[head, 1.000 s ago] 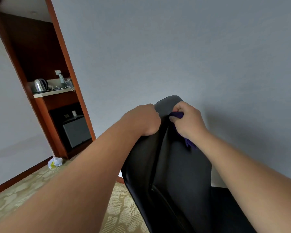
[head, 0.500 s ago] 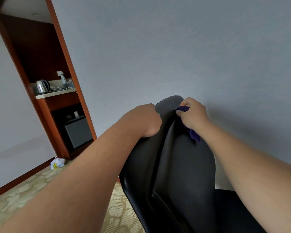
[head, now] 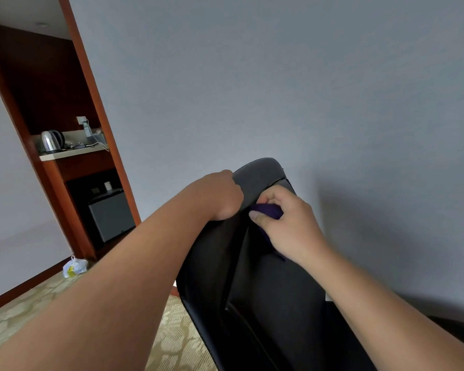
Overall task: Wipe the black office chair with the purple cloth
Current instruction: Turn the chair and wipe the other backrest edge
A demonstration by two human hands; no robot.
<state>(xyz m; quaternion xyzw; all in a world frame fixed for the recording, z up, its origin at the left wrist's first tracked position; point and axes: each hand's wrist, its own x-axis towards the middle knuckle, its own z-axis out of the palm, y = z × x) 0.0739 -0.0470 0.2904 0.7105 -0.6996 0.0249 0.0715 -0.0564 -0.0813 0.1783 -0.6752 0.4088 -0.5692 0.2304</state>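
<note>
A patterned beige carpet [head: 16, 325] covers the floor. A knotted white plastic bag [head: 75, 266] with a yellow mark lies on it near the foot of the wooden alcove, and the black office chair [head: 273, 290] stands over it, base out of view. The alcove's pale shelf [head: 65, 155] carries a steel kettle [head: 52, 140] and a white cable trailing over its front edge.

There is one chair [head: 265, 290], one cloth [head: 269, 211], one kettle [head: 51, 140], one plastic bag [head: 75, 266], one small fridge [head: 110, 216], and two hands: left hand [head: 220, 195], right hand [head: 289, 226].
</note>
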